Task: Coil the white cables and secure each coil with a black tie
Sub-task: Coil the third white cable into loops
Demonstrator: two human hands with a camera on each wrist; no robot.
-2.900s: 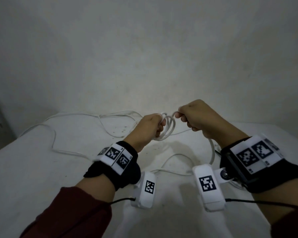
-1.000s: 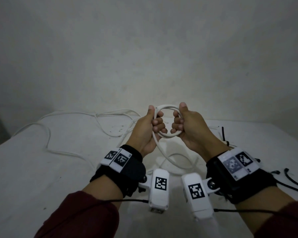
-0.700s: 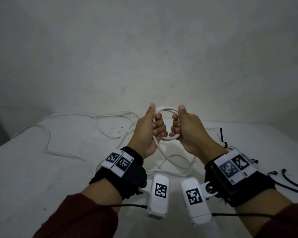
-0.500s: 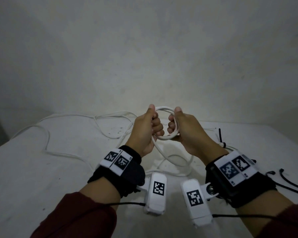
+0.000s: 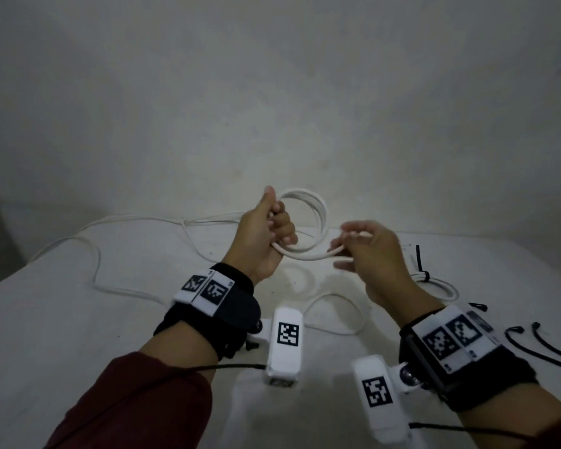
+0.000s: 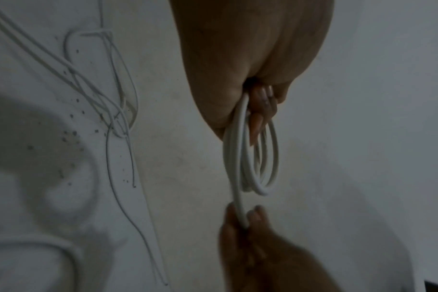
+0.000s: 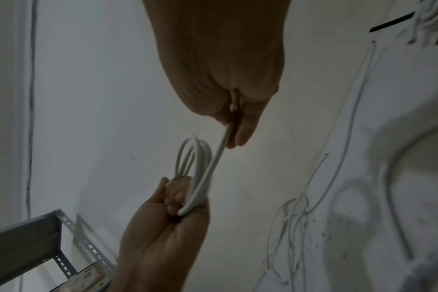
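Observation:
My left hand [image 5: 269, 234] grips a small coil of white cable [image 5: 316, 218], held upright above the white table [image 5: 62, 319]; the coil [image 6: 263, 168] hangs from its curled fingers [image 6: 260, 110]. A loose strand [image 5: 305, 256] runs right from the coil to my right hand [image 5: 360, 251], which pinches it between thumb and fingers [image 7: 243, 130]. The strand's slack [image 5: 337, 306] loops on the table below. Loose black ties [image 5: 538, 348] lie at the right edge.
A tied white coil [image 5: 434, 283] with a black tie [image 5: 418, 257] lies right of my right hand. More white cable [image 5: 98, 254] trails over the table's left and back. A wall stands close behind. A grey metal bracket [image 7: 38, 237] shows in the right wrist view.
My hands, close together on the coil before, have drawn apart. The right hand left the coil, moved right and lower, and now pinches the loose strand.

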